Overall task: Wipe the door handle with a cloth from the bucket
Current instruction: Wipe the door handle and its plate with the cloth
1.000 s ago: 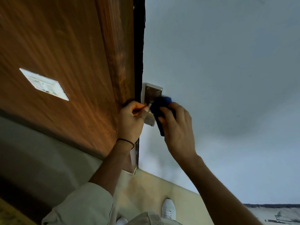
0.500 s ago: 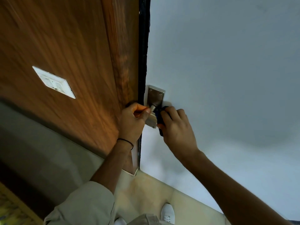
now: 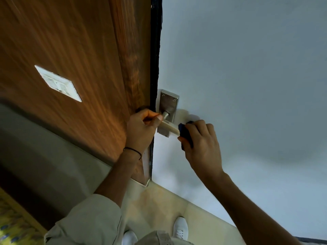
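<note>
A metal lever door handle [image 3: 169, 127] sticks out from a steel backplate [image 3: 168, 103] on the pale grey door [image 3: 247, 85]. My left hand [image 3: 141, 129] pinches the handle near its pivot, thumb on the spindle. My right hand [image 3: 201, 144] is closed around a dark blue cloth [image 3: 184, 133], which is pressed against the free end of the lever. Most of the cloth is hidden inside my fingers. No bucket is in view.
A wooden door frame and panel [image 3: 79, 68] with a white switch plate [image 3: 58, 83] fill the left side. The black door edge [image 3: 155, 50] runs between frame and door. Below are beige floor tiles [image 3: 159, 206] and my white shoes [image 3: 180, 227].
My right hand has slid the cloth outward along the lever, from beside the backplate to the lever's free end. The left hand keeps its hold near the pivot.
</note>
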